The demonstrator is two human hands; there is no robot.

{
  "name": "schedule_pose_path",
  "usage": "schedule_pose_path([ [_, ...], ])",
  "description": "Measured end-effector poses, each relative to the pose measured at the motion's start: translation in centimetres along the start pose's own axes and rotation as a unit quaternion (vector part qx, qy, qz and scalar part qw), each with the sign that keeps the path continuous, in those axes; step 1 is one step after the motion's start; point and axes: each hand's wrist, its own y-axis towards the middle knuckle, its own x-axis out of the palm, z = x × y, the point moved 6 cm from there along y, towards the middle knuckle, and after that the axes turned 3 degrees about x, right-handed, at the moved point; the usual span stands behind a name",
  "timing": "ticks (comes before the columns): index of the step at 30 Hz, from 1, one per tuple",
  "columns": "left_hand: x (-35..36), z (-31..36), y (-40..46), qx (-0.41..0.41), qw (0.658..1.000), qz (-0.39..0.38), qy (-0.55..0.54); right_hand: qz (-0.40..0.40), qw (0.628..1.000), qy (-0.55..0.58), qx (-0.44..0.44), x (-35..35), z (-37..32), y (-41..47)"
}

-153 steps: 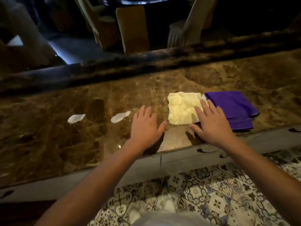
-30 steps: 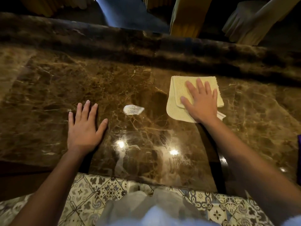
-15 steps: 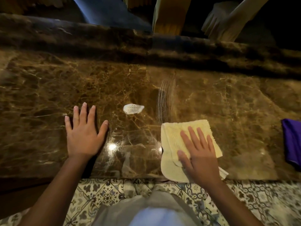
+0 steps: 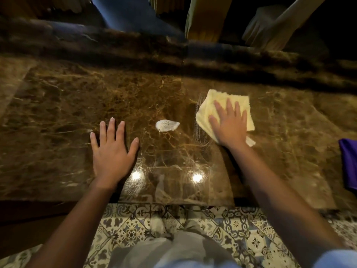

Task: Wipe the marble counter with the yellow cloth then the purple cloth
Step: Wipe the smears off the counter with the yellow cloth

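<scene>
Yellow cloth [image 4: 240, 104] lies flat on the marble tabletop [image 4: 58, 117], pinned under the right hand [image 4: 229, 125]: palm down, fingers spread, pressing rather than gripping. Cloth is roughly square, folded, no strong long axis; its edges sit skewed to the tabletop edge, one corner poking away and left of the fingertips, a loose flap [image 4: 250, 141] trailing out beside the wrist. Faint wet streaks [image 4: 199, 120] just left of the hand. White foam blob [image 4: 167, 125] sits further left, between the two hands, untouched; its long axis runs left-right, tapering toward the right hand. Left hand [image 4: 112, 151] is open, flat on the stone, holding nothing, likely bracing. Purple cloth [image 4: 347, 163] is well right of the right hand, at the frame edge, mostly cut off, so I can't tell its fold or heading. Judgement: yellow-cloth pass in progress, purple pass not started. Risks: flat-palm pressure with no grip means the cloth can bunch or slide out from under the hand on a direction change; the trailing flap may fold under and drag residue; a fast sweep into the foam could smear it across the polished stone instead of lifting it; a wide rightward stroke could run into the purple cloth and wet it early. Glare spots [image 4: 197, 177] near the front edge may hide missed film.
</scene>
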Motion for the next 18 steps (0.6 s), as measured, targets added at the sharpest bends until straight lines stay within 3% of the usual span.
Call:
schedule_pose_path([
  [5,0.2,-0.2,0.0,0.001,1.0,0.004,-0.002,-0.008,0.998,0.001,-0.059,2.1,1.1,-14.6],
  [8,0.3,-0.3,0.0,0.004,1.0,0.002,-0.006,-0.017,0.997,-0.003,-0.069,2.3,4.2,-18.2],
  [18,0.0,0.0,0.1,-0.006,1.0,0.01,0.005,0.024,0.997,0.017,0.076,-1.1,6.7,1.7],
])
